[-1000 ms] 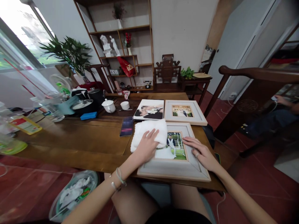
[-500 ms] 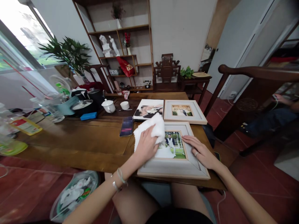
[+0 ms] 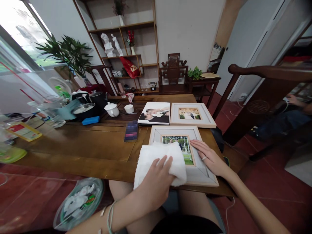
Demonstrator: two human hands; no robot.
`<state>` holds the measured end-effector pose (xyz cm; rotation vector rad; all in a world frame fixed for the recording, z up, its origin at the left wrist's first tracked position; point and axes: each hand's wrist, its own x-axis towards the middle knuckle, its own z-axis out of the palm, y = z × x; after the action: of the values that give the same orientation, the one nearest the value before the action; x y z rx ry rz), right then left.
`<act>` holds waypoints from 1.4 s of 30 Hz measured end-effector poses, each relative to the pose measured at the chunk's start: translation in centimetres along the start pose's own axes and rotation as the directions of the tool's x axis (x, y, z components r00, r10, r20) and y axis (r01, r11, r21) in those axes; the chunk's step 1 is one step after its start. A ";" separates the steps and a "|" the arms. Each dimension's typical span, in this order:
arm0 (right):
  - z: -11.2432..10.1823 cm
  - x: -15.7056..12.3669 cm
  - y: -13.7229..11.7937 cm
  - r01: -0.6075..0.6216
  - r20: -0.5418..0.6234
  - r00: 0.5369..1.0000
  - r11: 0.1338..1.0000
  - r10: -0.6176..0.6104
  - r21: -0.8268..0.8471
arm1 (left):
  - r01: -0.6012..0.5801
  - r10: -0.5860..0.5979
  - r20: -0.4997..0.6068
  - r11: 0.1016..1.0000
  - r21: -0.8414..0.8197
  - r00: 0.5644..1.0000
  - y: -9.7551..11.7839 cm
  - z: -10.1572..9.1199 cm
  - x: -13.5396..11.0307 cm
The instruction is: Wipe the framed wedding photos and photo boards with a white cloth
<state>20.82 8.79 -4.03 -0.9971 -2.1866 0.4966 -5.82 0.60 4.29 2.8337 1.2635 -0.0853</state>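
A pale picture frame (image 3: 204, 175) with a garden photo (image 3: 186, 156) in it lies flat near the table's front edge. My left hand (image 3: 158, 178) grips a white towel (image 3: 152, 157), pressing it over the frame's lower left part and hiding some of the photo. On the frame's right side rests my right hand (image 3: 207, 156), its fingers stretched out flat and a ring on one of them. Just behind are a second framed photo (image 3: 208, 118) and a white-edged photo panel (image 3: 156, 109). A phone-like dark object (image 3: 131, 131) lies left of the frame.
A white teapot (image 3: 112, 110), a white cup (image 3: 129, 108) and a blue block (image 3: 90, 120) stand at the back left. Bottles (image 3: 24, 130) crowd the far left. Below the table is a waste bin (image 3: 97, 191). A wooden chair (image 3: 258, 97) stands right; a person sits beyond it.
My left hand has drawn the towel toward me, from the frame's upper left to its lower part, uncovering the photo's top. My right hand has stayed in place.
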 end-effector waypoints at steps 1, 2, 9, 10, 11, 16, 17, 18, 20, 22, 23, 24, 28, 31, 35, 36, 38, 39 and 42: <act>0.0 0.0 -0.1 -0.007 -0.002 1.000 1.000 0.007 -0.006 | 0.012 -0.012 -0.025 1.000 -0.010 1.000 -0.1 0.1 0.1; 0.1 0.0 -0.2 -0.013 -0.001 1.000 1.000 0.013 -0.014 | 0.038 -0.039 -0.058 0.999 -0.017 0.998 -0.6 0.3 0.5; 0.2 -0.2 -0.2 0.015 0.021 1.000 0.999 -0.014 -0.039 | 0.260 -0.244 -0.334 0.966 0.004 0.911 -8.6 1.7 6.0; 0.2 -0.2 -0.2 0.018 0.021 1.000 0.999 -0.017 -0.034 | 0.243 -0.227 -0.326 0.970 0.011 0.918 -9.3 1.7 6.3; 0.2 -0.2 -0.2 0.021 0.023 1.000 0.999 -0.020 -0.028 | 0.213 -0.197 -0.302 0.977 0.019 0.933 -9.6 1.6 6.3; 0.0 0.0 -0.4 -0.011 0.034 0.999 1.000 0.011 0.005 | 0.002 0.000 -0.086 1.000 0.023 0.996 -6.3 0.5 3.3; 0.0 0.0 -0.5 -0.022 0.029 0.999 1.000 0.022 0.012 | -0.044 0.044 -0.059 0.999 0.010 0.997 -5.2 0.2 2.6; 0.0 0.1 -0.6 -0.033 0.023 0.999 0.999 0.032 0.018 | -0.084 0.084 -0.048 0.996 -0.005 0.995 -4.3 0.1 2.1; 0.0 0.1 -0.7 -0.049 0.008 0.999 0.998 0.049 0.025 | -0.124 0.122 -0.065 0.992 -0.023 0.990 -3.3 0.0 1.6; 0.0 0.2 -0.8 -0.051 0.002 0.999 0.998 0.051 0.023 | -0.076 0.074 -0.105 0.997 -0.011 0.992 -3.7 0.3 2.2; 0.0 0.2 -0.8 -0.046 0.001 0.999 0.999 0.046 0.022 | -0.025 0.025 -0.132 1.000 0.002 0.991 -4.4 0.5 2.8; 0.0 0.2 -0.7 -0.040 0.000 0.999 0.999 0.040 0.022 | 0.034 -0.031 -0.165 0.999 0.015 0.986 -5.3 0.8 3.6; 0.1 0.2 -0.5 -0.007 -0.012 1.000 1.000 0.007 0.024 | 0.243 -0.226 -0.320 0.970 0.013 0.920 -8.9 1.4 6.6; 0.0 0.1 -0.3 0.005 -0.010 1.000 1.000 -0.005 0.030 | 0.295 -0.287 -0.308 0.955 -0.019 0.907 -8.9 1.0 7.0; 0.0 0.1 -0.3 0.000 0.008 1.000 0.999 0.000 0.043 | 0.195 -0.197 -0.088 0.980 -0.039 0.976 -4.6 -0.6 4.2; -0.1 0.1 -0.4 -0.009 0.010 1.000 0.999 0.008 0.043 | 0.156 -0.158 -0.055 0.987 -0.049 0.986 -3.3 -1.0 3.4; -0.1 0.1 -0.5 -0.028 0.006 1.000 0.999 0.028 0.041 | 0.101 -0.103 -0.018 0.993 -0.067 0.995 -1.4 -1.3 2.2; -0.1 0.2 -0.5 -0.034 0.003 0.999 0.999 0.034 0.040 | 0.091 -0.093 -0.028 0.994 -0.068 0.995 -1.0 -1.3 1.9; -0.1 0.2 -0.6 -0.019 -0.009 1.000 0.999 0.020 0.044 | 0.144 -0.145 -0.143 0.989 -0.022 0.979 -2.4 0.0 3.1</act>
<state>20.47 8.59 -3.55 -0.9959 -2.1505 0.5459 -5.58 4.53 4.04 2.7791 1.4920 0.1255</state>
